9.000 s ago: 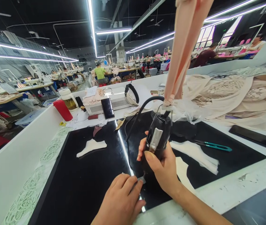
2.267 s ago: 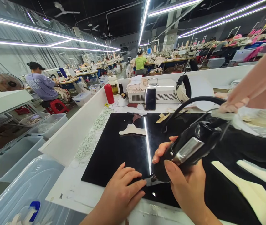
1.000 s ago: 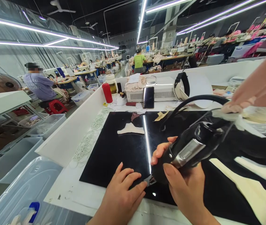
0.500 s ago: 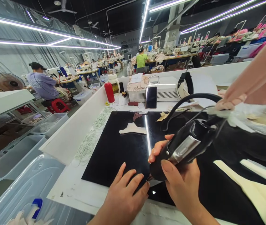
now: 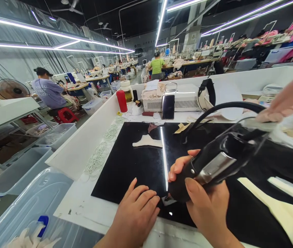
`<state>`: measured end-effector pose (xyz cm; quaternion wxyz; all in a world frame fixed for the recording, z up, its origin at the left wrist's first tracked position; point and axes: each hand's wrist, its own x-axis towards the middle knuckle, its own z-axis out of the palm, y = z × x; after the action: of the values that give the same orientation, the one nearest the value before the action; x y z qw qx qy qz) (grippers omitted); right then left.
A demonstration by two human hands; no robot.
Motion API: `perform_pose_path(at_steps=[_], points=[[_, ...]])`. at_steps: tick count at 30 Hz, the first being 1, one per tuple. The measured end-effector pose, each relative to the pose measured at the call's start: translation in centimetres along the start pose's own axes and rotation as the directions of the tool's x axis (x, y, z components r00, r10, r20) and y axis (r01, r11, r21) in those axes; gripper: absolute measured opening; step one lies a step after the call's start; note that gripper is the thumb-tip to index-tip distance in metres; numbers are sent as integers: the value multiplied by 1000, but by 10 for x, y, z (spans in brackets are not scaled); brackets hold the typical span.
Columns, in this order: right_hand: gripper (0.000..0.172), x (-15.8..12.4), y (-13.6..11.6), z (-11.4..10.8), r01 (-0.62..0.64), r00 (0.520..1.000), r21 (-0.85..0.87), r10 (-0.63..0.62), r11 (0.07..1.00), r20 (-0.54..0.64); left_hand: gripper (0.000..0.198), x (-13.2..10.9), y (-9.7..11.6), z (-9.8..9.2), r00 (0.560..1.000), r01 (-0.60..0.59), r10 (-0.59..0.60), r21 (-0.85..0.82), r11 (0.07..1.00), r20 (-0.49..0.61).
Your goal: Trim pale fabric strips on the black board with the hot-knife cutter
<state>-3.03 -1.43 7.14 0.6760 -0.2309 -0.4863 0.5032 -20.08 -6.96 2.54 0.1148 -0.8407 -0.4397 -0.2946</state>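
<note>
My right hand (image 5: 208,203) is wrapped around a black handheld power tool (image 5: 216,162) with a silver plate on its side. The tool is tilted, its lower end close to the front edge of a glossy black board (image 5: 125,165). A thick black cable (image 5: 221,106) arches behind it. Flat on the board's front edge lies my left hand (image 5: 138,210), fingers stretched out, just left of the tool and holding nothing visible. A cream cut piece (image 5: 148,141) rests farther back on the board. Whatever is under the tool's tip is hidden.
Coiled pale rings (image 5: 96,158) line the board's left side. Behind stand a phone (image 5: 168,106), a white vented box (image 5: 185,98) and a red cup (image 5: 121,101). More cream pieces (image 5: 273,206) lie right. A blurred pinkish shape (image 5: 291,93) hangs upper right. Plastic bins (image 5: 17,172) sit left.
My right hand and the tool have shifted a little to the right. My left hand has moved slightly left, its fingers closer together, leaving a wider gap to the tool.
</note>
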Motion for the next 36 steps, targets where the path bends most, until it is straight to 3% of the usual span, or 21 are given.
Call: perform_pose_path(at_steps=[18, 24, 30, 36], points=[[32, -2, -3, 1, 5, 999, -4, -5, 1000, 38, 23, -2, -2, 6, 998, -16, 17, -10, 1000, 62], [33, 15, -14, -15, 43, 993, -79, -52, 996, -110, 21, 6, -10, 3, 986, 29, -3, -159, 987, 164], [34, 29, -20, -25, 79, 976, -125, -102, 989, -192, 27, 41, -31, 9, 912, 43, 106, -349, 936, 396], [37, 31, -15, -26, 69, 978, -135, -94, 988, -187, 59, 73, -48, 22, 809, 69, 271, -542, 837, 521]])
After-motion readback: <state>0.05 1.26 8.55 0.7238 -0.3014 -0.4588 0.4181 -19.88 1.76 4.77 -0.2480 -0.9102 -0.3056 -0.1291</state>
